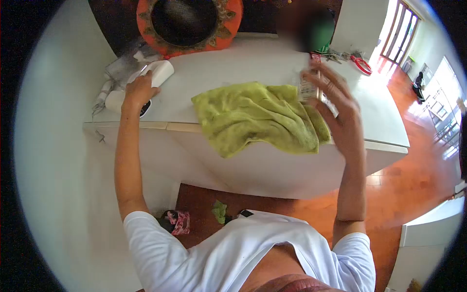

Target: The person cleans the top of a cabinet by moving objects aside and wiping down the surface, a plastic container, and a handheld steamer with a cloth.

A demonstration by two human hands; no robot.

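Below the head camera, a white cabinet point(233, 70) takes up most of the view, wooden floor point(413, 131) to its right and in front. Back of the top: big orange round frame point(227, 24) with a dark centre, cut off by the view's upper edge. Next size down, green cloth point(258, 117): rumpled, lying between the two hands, near edge hanging over the front of the cabinet.

White device point(164, 73) sits at the left end of the top, well apart from the cloth. Left hand point(140, 92) is on it from above: fingers reaching forward over the casing, thumb out to the side, not wrapped around it. Part of the casing shows past the fingertips, more beside the wrist. Pale cables point(103, 95) just left of it.

Right hand point(340, 104) is at the right end of the cloth, motion-blurred. Fingers spread, thumb apart from them. Printed packet point(307, 90) is directly behind and under that hand, partly hidden, beside the cloth's right corner. Can't tell if hand and packet touch.

Smallest stuff, back right: red-handled scissors point(361, 65) near the cabinet's edge, keys point(333, 58) to their left, both beyond the right hand. Object behind the keys is too blurred to identify.
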